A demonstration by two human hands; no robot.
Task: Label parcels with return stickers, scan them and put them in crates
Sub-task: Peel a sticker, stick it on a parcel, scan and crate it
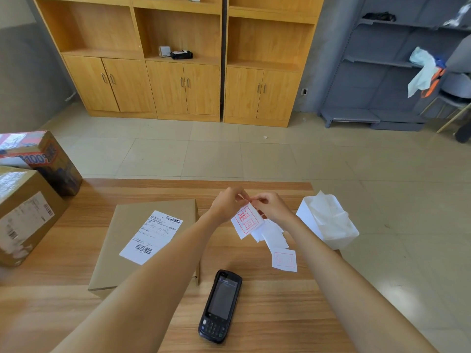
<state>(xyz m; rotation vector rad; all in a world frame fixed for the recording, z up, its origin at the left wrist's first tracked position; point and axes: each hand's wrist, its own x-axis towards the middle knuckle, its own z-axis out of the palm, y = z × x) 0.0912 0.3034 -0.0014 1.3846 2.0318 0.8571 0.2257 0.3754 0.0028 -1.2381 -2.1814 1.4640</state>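
Nearest the camera, below the fingers, a black handheld scanner (220, 306) lies on the wooden table (280, 314). Left of the fingers lies a flat brown parcel (127, 240) with a barcoded shipping label (152, 236), its print too small to read. The left hand (227, 204) and right hand (270, 206) pinch the top corner of a red-stamped return sticker (246, 220); more stickers (276, 244) lie beneath. Far left, a box (48, 159) reads "100".

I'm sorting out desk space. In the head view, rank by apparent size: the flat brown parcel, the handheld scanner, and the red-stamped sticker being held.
1. Flat brown parcel, clearly largest.
2. Handheld scanner.
3. Red-stamped sticker, smallest, though the scanner lies nearer the camera, so that gap is less sure.
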